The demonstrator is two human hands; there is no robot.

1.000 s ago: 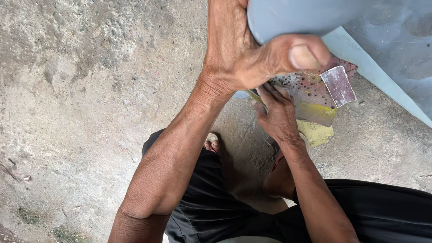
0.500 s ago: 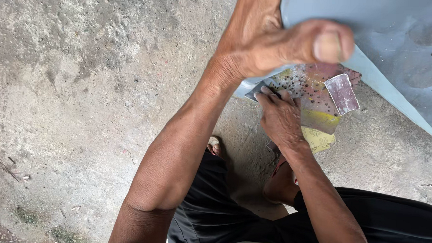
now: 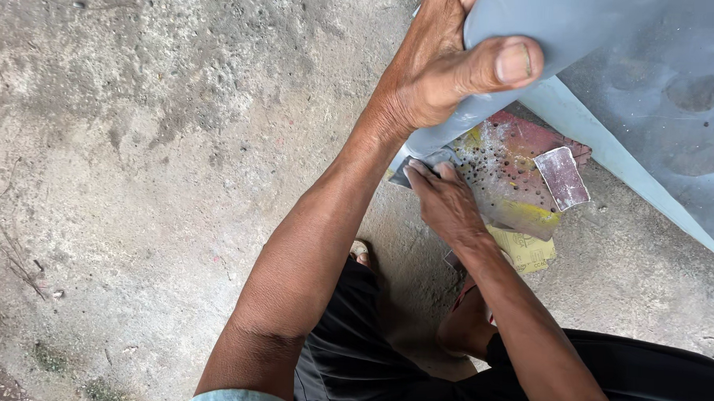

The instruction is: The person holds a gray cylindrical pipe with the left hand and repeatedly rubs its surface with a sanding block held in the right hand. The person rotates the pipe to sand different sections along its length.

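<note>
My left hand point(image 3: 444, 73) grips the curved edge of a grey-blue panel point(image 3: 584, 27), with the thumb lying across its face. Just below, my right hand point(image 3: 445, 202) presses a small dark piece of sandpaper point(image 3: 412, 168) against the panel's lower end with its fingertips. Both forearms reach up from the bottom of the view. Under the panel lies a red and yellow perforated board point(image 3: 516, 178) on the concrete.
A small greyish sandpaper piece point(image 3: 562, 178) rests on the perforated board, and a yellow sandpaper sheet point(image 3: 529, 250) lies beside it. A wide grey-blue surface point(image 3: 676, 132) fills the upper right. Rough concrete floor point(image 3: 138, 137) spreads to the left. My black-clad knees are at the bottom.
My left hand has shifted its hold on the panel, and the thumb now lies further over its face. The right hand stays at the panel's lower end, moved only slightly.
</note>
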